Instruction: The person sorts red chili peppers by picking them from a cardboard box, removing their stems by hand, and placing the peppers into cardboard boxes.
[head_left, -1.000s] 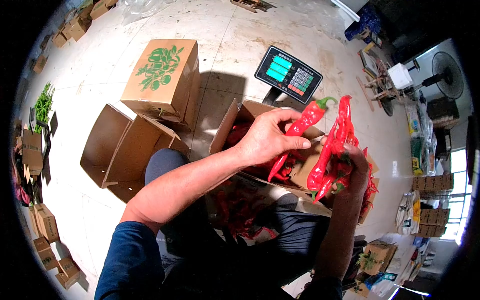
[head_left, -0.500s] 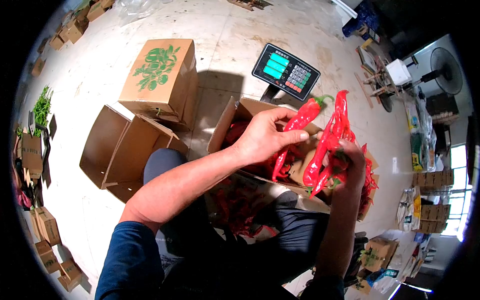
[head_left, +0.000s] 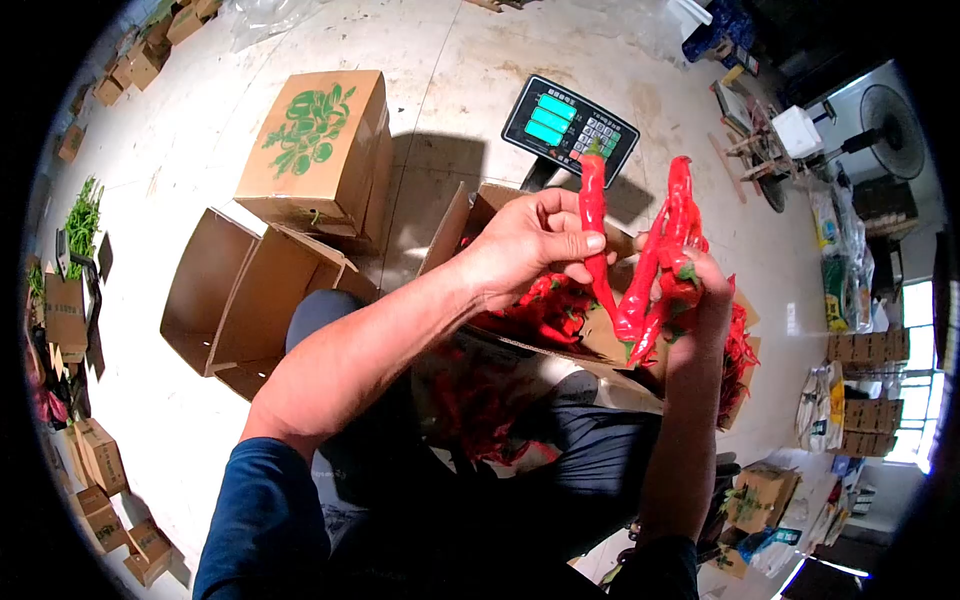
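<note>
Between the thumb and fingers of my left hand (head_left: pixel 535 245) is one long red chili pepper (head_left: pixel 594 205), upright with its green stem on top. Close by on the right, my right hand (head_left: pixel 705 290) is closed around a bunch of red chili peppers (head_left: pixel 665 260); its fingers are partly hidden behind them. Both hands are above an open cardboard box (head_left: pixel 440 235) with more red peppers (head_left: pixel 550 310) inside. Behind the box stands a scale display (head_left: pixel 570 130) with lit green readouts. More red peppers (head_left: pixel 480 405) lie in shadow between my legs.
An open cardboard box (head_left: pixel 225 290) lies at the left, beside a closed box (head_left: pixel 310 140) printed with green vegetables. More red peppers (head_left: pixel 738 360) are at the right. Green produce (head_left: pixel 85 225) and small boxes (head_left: pixel 95 455) line the far left. A fan (head_left: pixel 890 135) stands at upper right.
The pepper in my left hand has turned from slanting to upright, its stem now in front of the scale display. My right hand's bunch has risen slightly.
</note>
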